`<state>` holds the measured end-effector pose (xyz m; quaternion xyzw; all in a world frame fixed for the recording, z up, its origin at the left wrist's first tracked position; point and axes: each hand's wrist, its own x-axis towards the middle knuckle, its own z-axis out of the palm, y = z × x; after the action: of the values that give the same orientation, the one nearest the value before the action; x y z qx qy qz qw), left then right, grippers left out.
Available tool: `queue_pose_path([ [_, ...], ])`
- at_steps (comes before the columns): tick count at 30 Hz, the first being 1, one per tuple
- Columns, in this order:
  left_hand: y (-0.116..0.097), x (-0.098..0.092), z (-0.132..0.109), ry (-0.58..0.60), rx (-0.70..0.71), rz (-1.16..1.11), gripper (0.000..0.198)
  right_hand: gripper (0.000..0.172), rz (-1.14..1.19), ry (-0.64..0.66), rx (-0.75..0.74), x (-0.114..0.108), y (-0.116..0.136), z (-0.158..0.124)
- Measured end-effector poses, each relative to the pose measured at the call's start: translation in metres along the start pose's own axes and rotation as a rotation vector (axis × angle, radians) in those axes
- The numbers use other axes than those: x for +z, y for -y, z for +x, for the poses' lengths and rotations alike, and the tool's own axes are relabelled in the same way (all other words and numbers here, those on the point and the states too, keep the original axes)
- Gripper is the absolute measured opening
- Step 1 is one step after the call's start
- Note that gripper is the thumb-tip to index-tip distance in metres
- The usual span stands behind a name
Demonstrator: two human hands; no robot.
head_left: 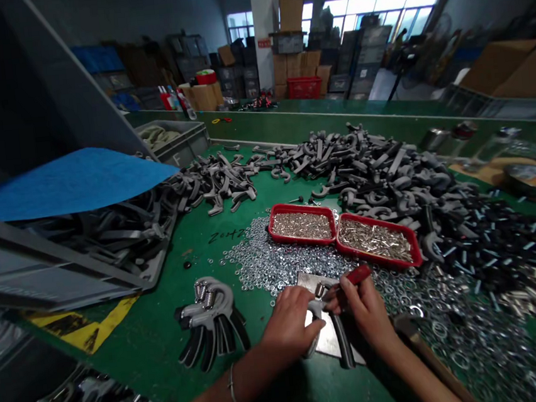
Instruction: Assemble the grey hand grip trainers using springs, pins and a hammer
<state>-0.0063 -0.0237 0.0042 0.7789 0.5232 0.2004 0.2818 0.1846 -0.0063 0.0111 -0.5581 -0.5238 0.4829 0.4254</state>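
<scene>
My left hand (pixel 289 322) is closed on a grey-and-black hand grip strengthener (pixel 342 339), whose coil spring shows at its top. The grip lies over a flat metal plate (pixel 328 345) on the bench. My right hand (pixel 367 310) is wrapped round a red-handled tool (pixel 358 274) close to the spring; the tool's working end is hidden by the fingers. Left of my hands, several assembled hand grips (pixel 212 314) with springs lie nested together on the green bench top.
Red trays of small metal pins (pixel 301 224) and longer pins (pixel 376 241) stand beyond my hands among loose washers (pixel 273 257). A heap of grey handles (pixel 363 160) lies behind. A hammer-like tool (pixel 422 350) rests at right; a grey crate (pixel 66 271) stands left.
</scene>
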Motion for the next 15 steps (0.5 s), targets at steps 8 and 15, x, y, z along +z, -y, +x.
queue_pose_path([
  [8,0.007,0.011,-0.007,-0.126,0.075,0.014,0.033,0.027,-0.031,-0.019,-0.017,0.0,-0.009,0.0],
  [15,0.004,0.008,-0.007,-0.139,0.083,0.0,0.037,0.03,-0.494,-0.082,-0.122,0.006,-0.006,-0.011],
])
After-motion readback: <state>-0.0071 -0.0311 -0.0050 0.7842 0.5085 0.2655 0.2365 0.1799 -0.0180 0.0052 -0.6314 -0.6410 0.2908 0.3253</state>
